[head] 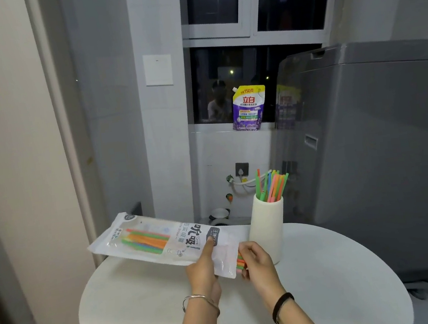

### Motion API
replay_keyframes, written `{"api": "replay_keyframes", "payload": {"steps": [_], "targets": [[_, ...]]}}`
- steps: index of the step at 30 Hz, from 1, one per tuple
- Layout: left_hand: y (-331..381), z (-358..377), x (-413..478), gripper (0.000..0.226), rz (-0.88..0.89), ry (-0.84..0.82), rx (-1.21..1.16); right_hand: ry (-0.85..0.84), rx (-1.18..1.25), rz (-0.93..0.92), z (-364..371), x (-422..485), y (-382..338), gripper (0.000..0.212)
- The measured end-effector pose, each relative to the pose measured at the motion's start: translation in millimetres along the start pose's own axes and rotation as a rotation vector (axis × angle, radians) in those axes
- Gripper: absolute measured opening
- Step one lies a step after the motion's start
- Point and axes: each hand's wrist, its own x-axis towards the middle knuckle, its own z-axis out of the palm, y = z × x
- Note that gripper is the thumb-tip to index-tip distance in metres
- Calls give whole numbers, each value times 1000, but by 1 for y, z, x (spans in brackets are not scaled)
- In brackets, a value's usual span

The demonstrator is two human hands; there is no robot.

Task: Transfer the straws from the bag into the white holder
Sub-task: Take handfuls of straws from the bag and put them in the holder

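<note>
Above the round white table [330,269], the left hand [203,268] grips the bag [163,239] near its open end, thumb pressed on top and fingers curled beneath, holding it off the surface. The right hand [256,262] pinches the coloured straw ends [240,263] poking from the bag's mouth, while their far ends show through the bag's clear window. Just beside that hand the white holder [266,225] stands upright on the table, with a fanned bunch of straws [273,185] inside it.

round white table [145,307] with a white holder [267,225] of coloured straws [273,184] upright near its far edge
</note>
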Motion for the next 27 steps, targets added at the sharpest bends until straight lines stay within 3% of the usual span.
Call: {"api": "replay_keyframes", "payload": {"steps": [11, 16, 20, 27], "targets": [[11, -8, 8, 48, -80, -33, -79, 174, 121, -30, -33, 11, -11, 18], [5, -3, 2, 48, -102, -38, -69, 89, 60, -6, -23, 7, -8, 16], [8, -2, -1, 49, -146, -40, -80, 132, 65, -55, -27, 8, -12, 11], [13, -7, 6, 49, -192, -54, -148, 309, 327, -22, -54, 15, -16, 19]]}}
